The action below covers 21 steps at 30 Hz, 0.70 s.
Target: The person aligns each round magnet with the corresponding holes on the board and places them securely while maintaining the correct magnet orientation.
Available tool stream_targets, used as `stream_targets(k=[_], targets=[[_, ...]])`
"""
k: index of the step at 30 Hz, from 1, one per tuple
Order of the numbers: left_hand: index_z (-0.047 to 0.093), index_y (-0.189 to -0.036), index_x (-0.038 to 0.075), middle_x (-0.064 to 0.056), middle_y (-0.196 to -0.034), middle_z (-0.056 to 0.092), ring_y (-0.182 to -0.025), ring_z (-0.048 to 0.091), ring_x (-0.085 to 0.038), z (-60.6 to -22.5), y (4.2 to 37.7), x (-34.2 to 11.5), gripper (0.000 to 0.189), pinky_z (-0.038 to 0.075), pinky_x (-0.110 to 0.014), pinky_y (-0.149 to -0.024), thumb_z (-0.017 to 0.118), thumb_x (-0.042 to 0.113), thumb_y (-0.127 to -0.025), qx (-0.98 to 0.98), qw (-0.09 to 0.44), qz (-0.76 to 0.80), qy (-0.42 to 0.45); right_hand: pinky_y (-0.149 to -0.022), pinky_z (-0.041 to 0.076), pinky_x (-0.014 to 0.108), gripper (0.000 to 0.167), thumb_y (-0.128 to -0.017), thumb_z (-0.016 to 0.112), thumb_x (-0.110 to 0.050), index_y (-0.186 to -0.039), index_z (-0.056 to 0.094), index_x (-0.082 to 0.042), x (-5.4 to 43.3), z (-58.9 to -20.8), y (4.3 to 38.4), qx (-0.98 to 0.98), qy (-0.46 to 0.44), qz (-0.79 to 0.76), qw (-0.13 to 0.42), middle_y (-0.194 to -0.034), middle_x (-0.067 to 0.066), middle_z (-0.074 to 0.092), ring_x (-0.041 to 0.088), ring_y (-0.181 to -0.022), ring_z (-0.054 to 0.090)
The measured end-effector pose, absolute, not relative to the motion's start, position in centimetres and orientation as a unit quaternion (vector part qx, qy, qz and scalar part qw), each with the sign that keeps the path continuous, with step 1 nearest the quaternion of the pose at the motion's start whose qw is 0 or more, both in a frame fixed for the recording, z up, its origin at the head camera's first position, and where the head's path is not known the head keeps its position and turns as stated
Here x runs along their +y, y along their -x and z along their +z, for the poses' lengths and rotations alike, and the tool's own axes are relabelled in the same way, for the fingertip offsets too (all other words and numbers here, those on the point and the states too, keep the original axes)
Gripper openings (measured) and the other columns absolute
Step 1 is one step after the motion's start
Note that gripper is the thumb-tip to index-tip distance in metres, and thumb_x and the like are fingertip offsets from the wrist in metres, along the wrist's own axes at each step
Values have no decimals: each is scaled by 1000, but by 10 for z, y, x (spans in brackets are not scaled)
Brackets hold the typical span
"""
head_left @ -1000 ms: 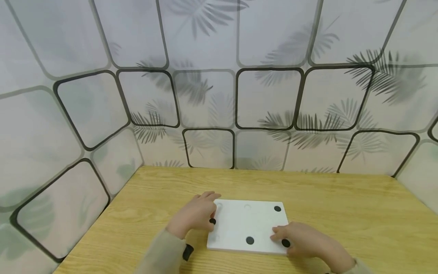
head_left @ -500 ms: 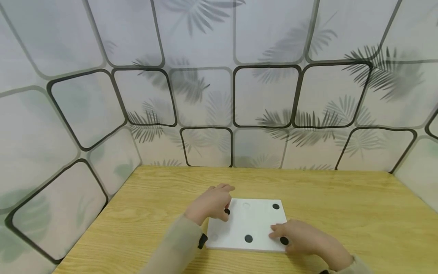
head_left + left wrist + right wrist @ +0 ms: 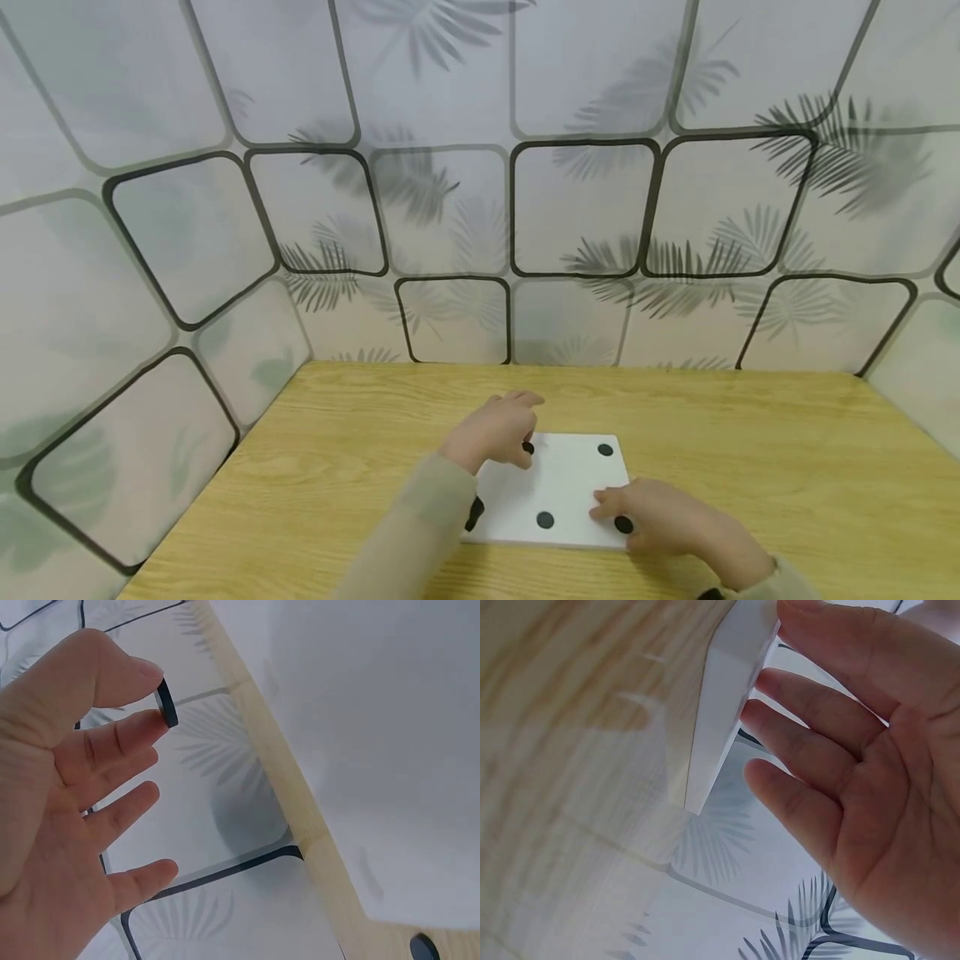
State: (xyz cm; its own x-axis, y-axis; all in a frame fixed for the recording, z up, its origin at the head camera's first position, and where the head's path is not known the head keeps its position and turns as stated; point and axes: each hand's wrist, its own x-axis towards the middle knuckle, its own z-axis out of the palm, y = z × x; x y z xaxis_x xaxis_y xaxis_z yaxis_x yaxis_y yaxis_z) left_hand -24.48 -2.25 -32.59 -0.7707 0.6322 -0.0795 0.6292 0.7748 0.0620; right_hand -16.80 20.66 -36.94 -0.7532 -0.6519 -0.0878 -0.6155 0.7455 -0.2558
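A white rectangular board (image 3: 573,479) lies flat on the wooden table, with black discs at its far right corner (image 3: 605,450) and near middle edge (image 3: 545,520). My left hand (image 3: 495,432) is over the board's far left part, pinching a small black disc (image 3: 166,703) upright between thumb and index finger; its other fingers are spread loosely. In the left wrist view, this disc is apart from the board. My right hand (image 3: 667,518) rests at the near right corner, fingertips touching the board, beside another black disc (image 3: 624,524). My left hand and sleeve hide the board's left part.
The wooden table (image 3: 750,450) extends around the board on all sides. Behind it and at the left hangs a pale patterned cloth (image 3: 450,208) with dark outlines and leaf prints. A black strap (image 3: 474,512) is at my left wrist.
My left hand has moved right and forward with the black disc, from the board's left edge to over its far part. The right hand has stayed at its corner.
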Motion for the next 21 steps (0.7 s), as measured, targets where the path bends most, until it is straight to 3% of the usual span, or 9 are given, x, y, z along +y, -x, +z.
stream_targets(k=[21], targets=[[56,-58,14,-1,-146,42,-139,31,-21,-345,265,10,28,30,-53,-109,74,19,-79,947,62,-18,-314,-88,51,41,45,-68,75,-2,-111,71,-15,205,-368,169,927,346,-107,98,-119,12,65,30,-108,61]])
